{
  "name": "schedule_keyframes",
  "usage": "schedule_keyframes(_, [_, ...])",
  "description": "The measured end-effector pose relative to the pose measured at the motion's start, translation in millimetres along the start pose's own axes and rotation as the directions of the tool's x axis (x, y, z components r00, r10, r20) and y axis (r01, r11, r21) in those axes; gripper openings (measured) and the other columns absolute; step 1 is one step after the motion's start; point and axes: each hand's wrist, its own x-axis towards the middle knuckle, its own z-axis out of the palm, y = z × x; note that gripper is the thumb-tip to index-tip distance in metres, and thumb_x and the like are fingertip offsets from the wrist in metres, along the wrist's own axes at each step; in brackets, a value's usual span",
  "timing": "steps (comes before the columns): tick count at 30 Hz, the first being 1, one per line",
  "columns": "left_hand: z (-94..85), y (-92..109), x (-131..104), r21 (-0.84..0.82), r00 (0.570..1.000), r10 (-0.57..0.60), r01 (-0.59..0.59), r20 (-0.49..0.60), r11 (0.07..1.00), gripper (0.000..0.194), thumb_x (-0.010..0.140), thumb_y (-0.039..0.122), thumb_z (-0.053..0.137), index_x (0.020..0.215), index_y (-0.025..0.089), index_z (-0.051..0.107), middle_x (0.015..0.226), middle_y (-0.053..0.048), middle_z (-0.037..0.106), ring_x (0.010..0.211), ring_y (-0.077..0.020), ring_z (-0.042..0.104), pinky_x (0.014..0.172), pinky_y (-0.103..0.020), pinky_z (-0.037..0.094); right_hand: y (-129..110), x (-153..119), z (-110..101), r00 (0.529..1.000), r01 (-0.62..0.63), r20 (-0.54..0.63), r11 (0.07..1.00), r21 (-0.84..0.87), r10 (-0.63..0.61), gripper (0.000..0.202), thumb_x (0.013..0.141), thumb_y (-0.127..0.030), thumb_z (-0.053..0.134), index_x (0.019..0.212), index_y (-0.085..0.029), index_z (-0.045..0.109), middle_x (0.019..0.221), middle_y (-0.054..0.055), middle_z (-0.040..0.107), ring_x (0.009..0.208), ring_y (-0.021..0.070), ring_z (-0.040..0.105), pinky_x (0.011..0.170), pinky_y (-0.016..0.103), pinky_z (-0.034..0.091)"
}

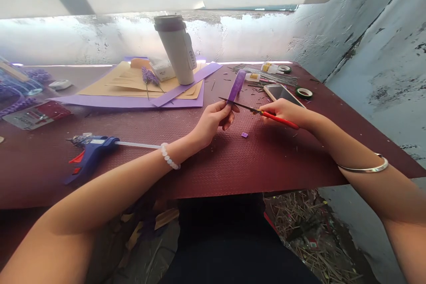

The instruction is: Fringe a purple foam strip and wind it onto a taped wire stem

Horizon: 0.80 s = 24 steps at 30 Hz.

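Observation:
My left hand [214, 119] pinches the lower end of a purple strip [237, 85], which curves upward from the fingers. In my right hand [278, 113] is a pair of scissors [281, 120] with red handles and dark blades. The blades reach left across the strip's lower end, close to my left fingertips. Whether they are cutting into the strip I cannot tell. A small purple scrap [244, 135] lies on the dark red table [206, 166] below the hands.
A blue glue gun [95, 153] with a glue stick lies at left. Behind stand a coffee cup [176, 51], tan sheets [113, 80], purple paper [133, 102] and a purple flower sprig [150, 77]. At right are a phone [282, 93], green tape [304, 92], glue bottles [271, 68] and wires [284, 78].

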Motion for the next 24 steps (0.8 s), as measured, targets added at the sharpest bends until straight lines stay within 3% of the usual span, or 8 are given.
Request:
schedule_keyframes(5, [-0.1,-0.3,0.2,-0.007,1.0,0.005,-0.005,0.013,1.0,0.029,0.097,0.009,0.042,0.075,0.014,0.061,0.055,0.004,0.052,0.042,-0.0035,0.042,0.044,-0.017,0.032,-1.2,-1.2,-1.0,0.999,-0.027,0.018,0.998,0.048,0.026,0.034,0.079,-0.051,0.052,0.064,-0.022,0.04,0.061,-0.004,0.036,0.059,0.0114,0.033,0.057,0.029,0.029])
schedule_keyframes(10, [-0.6,-1.1,3.5,0.047,0.997,-0.064,0.066,-0.042,0.997,0.031,0.099,0.01,0.04,0.073,0.014,0.058,0.052,0.004,0.054,0.038,-0.0027,0.043,0.042,-0.017,0.031,-5.6,0.1,2.3,0.997,-0.075,0.002,0.997,-0.034,0.075,0.048,0.076,-0.068,0.053,0.068,-0.023,0.037,0.065,-0.002,0.041,0.06,0.0131,0.039,0.059,0.029,0.031])
schedule_keyframes(16, [0.9,-1.0,5.8,0.07,0.989,-0.03,0.041,-0.147,0.997,0.035,0.099,0.005,0.039,0.067,0.015,0.051,0.05,0.006,0.051,0.036,-0.0015,0.041,0.041,-0.016,0.03,-5.5,0.3,5.4,0.983,-0.164,-0.132,0.941,-0.298,0.129,0.047,0.075,-0.064,0.058,0.091,-0.021,0.05,0.08,0.007,0.06,0.069,0.0214,0.053,0.063,0.032,0.034])
schedule_keyframes(19, [2.2,-0.1,5.2,0.084,0.99,-0.043,0.055,-0.135,0.995,0.035,0.098,0.004,0.039,0.067,0.015,0.051,0.05,0.006,0.051,0.036,-0.0017,0.041,0.042,-0.017,0.03,-5.3,0.3,6.7,0.979,-0.157,-0.181,0.919,-0.363,0.096,0.047,0.078,-0.061,0.057,0.1,-0.019,0.055,0.088,0.011,0.065,0.074,0.0239,0.058,0.064,0.032,0.035])
schedule_keyframes(24, [3.5,1.4,3.4,0.097,0.995,-0.039,0.048,-0.097,0.994,0.033,0.098,0.004,0.039,0.071,0.014,0.055,0.05,0.006,0.051,0.036,-0.0019,0.042,0.042,-0.017,0.03,-6.2,1.4,8.6,0.983,-0.115,-0.173,0.93,-0.348,0.057,0.042,0.079,-0.061,0.058,0.089,-0.02,0.054,0.081,0.009,0.065,0.068,0.0207,0.055,0.062,0.03,0.035])
